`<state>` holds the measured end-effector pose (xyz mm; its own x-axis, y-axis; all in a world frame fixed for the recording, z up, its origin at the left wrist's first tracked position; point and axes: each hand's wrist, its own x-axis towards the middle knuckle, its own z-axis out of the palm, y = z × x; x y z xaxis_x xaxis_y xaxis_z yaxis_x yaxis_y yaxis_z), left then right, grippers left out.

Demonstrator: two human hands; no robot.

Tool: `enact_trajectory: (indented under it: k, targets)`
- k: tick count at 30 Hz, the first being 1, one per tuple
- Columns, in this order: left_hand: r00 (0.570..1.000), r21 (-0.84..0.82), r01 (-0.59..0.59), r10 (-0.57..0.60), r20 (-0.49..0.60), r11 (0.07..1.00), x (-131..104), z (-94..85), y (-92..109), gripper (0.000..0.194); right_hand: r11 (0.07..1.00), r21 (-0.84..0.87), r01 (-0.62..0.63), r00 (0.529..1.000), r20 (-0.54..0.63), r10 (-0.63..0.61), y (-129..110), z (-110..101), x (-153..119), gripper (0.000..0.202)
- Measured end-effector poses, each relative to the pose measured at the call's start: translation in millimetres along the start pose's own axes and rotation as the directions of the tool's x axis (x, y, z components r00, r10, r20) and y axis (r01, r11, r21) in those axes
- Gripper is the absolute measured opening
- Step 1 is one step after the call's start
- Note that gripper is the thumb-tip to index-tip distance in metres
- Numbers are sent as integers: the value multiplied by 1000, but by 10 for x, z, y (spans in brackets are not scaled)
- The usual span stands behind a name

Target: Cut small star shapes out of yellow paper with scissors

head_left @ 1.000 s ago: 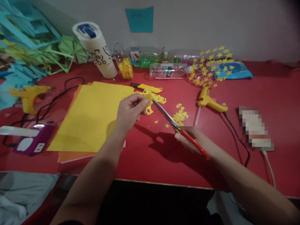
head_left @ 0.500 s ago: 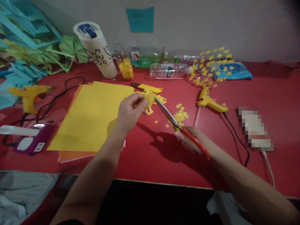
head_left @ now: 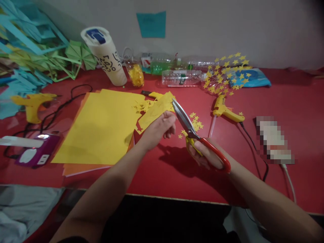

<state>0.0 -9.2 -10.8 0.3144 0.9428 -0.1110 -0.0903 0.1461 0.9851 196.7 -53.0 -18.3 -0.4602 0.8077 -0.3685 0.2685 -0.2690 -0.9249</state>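
Yellow sheets in a stack (head_left: 96, 125) lie on the left of the red table (head_left: 157, 179), the top one whole and seemingly uncut, so plenty of paper looks left. To their right, cut scraps (head_left: 143, 105) lie near a box cutter (head_left: 152, 95). Over them sits a smaller piece of yellow paper (head_left: 158, 104), notched at its lower left end but mostly uncut. The left hand (head_left: 160, 128) is at its near edge, fingers curled together; whether they pinch it I cannot tell. Scissors (head_left: 188, 123) have their tips at the paper's right end, and the right hand (head_left: 206, 152) has its fingers wrapped around the handles. Just beyond the blades, a small heap of stars (head_left: 196, 123) is already cut out and loose on the table; further right and back, many more stars dot what looks like a clear plastic shape (head_left: 220, 81), above a glue gun (head_left: 226, 110). As for writing, again from the left: the white tumbler (head_left: 110, 64) has bold black lettering, slanted and not safely readable; the blue note (head_left: 152, 25) on the wall shows nothing legible; a clear bottle (head_left: 172, 78) wears a dark label with pale letters too small to read; the phone (head_left: 274, 140) is pixelated.
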Motion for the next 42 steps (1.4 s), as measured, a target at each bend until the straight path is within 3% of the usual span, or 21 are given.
enact_trajectory:
  k: [4,7,18,23,42]
  targets:
    - [956,-134,-93,51,-289,987,13,-35,4,36,996,-16,-90,996,-26,89,-20,21,-4,42]
    - [929,-117,-138,87,-359,983,21,-70,18,30,996,-81,-45,999,-13,44,-18,28,-7,45]
    - [952,-35,-18,6,-307,999,29,-152,10,28,983,-182,3,1000,28,2,43,-23,-14,49]
    - [950,-45,-12,-2,-312,999,22,-145,1,28,971,-230,71,997,57,-59,30,-37,-21,54]
    - [948,-58,-1,-18,-319,998,8,-186,15,26,955,-274,111,991,99,-87,41,-79,6,53]
